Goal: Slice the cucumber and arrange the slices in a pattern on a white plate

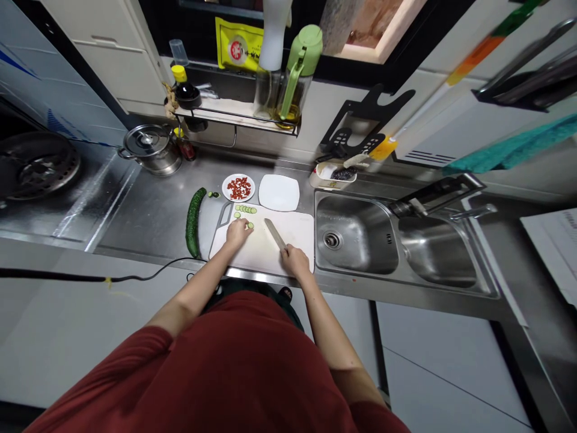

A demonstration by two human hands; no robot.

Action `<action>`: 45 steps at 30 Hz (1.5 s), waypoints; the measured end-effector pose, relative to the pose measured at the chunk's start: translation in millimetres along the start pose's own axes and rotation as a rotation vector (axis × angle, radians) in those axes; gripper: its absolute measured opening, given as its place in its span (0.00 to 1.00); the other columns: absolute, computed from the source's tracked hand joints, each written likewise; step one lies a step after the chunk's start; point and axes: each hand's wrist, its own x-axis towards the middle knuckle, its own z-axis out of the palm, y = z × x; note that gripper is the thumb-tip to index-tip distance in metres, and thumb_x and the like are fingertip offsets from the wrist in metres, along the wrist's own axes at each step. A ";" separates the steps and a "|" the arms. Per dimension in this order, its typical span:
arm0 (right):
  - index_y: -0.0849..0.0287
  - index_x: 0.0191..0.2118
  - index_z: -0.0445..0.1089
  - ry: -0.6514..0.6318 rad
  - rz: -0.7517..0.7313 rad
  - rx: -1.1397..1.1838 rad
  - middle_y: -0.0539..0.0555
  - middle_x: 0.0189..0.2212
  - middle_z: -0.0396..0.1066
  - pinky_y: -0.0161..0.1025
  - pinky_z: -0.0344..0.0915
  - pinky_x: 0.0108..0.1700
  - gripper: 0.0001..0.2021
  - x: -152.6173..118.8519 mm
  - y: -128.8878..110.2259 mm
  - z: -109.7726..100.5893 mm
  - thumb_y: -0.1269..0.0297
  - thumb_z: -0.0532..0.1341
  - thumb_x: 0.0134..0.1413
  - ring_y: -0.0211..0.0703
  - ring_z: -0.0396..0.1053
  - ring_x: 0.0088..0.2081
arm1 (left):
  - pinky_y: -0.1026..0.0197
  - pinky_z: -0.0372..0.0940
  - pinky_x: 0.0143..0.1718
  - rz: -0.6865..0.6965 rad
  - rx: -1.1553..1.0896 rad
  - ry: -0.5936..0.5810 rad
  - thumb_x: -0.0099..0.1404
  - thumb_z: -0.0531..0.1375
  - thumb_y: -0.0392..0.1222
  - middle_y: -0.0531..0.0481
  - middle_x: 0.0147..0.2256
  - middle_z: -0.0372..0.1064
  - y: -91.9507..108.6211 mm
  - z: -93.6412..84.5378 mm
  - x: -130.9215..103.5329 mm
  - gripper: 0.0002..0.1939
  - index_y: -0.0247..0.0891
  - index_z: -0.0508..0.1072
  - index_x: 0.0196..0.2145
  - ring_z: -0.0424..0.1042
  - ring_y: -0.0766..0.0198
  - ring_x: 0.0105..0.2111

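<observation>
My right hand (295,261) is wrapped round the handle of a knife (274,233), whose blade points up and left over the white cutting board (265,255). My left hand (238,233) is at the board's left part, its fingertips closed at a small green cucumber slice (250,225). Several cucumber slices (246,209) lie in a row near the board's back edge, with one more slice (237,215) just below them. Left of the board a long dark green cucumber (193,222) lies on the counter, with small cucumber ends (213,194) beside its top.
Behind the board stand a plate of red pieces (238,188) and a white square plate (278,192). A double sink (356,234) is at the right. A steel pot (151,150) stands back left. Bottles, including a green-topped oil bottle (300,75), stand on a wall shelf (234,114).
</observation>
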 end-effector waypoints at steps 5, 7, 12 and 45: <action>0.60 0.52 0.63 -0.022 -0.053 0.001 0.61 0.43 0.73 0.39 0.61 0.43 0.16 -7.5 -7.5 -0.2 0.61 0.45 0.67 0.49 0.71 0.45 | 0.61 0.61 0.38 -0.012 0.023 0.021 0.59 0.63 0.49 0.45 0.37 0.73 -0.2 2.8 -0.5 0.16 0.37 0.74 0.42 0.70 0.58 0.38; 0.59 0.52 0.63 -0.020 -0.086 -0.006 0.61 0.42 0.74 0.39 0.61 0.43 0.15 -10.0 -10.3 0.2 0.62 0.45 0.67 0.49 0.72 0.45 | 0.61 0.61 0.37 0.005 -0.008 0.024 0.59 0.63 0.48 0.46 0.37 0.73 -3.3 3.4 -0.5 0.16 0.37 0.74 0.42 0.70 0.59 0.37; 0.59 0.51 0.62 -0.006 -0.145 -0.062 0.61 0.41 0.74 0.39 0.61 0.41 0.14 -15.0 -16.7 1.0 0.63 0.45 0.66 0.49 0.73 0.43 | 0.62 0.61 0.39 0.019 -0.069 0.035 0.63 0.59 0.42 0.47 0.35 0.74 -9.6 2.0 -0.4 0.11 0.37 0.74 0.42 0.71 0.59 0.37; 0.62 0.48 0.64 -0.083 -0.184 -0.129 0.62 0.40 0.74 0.39 0.64 0.40 0.13 -8.2 -31.6 -0.8 0.73 0.48 0.60 0.51 0.73 0.43 | 0.62 0.61 0.41 -0.130 -0.048 0.018 0.63 0.57 0.40 0.48 0.36 0.74 -3.8 4.4 13.1 0.09 0.41 0.73 0.41 0.72 0.60 0.40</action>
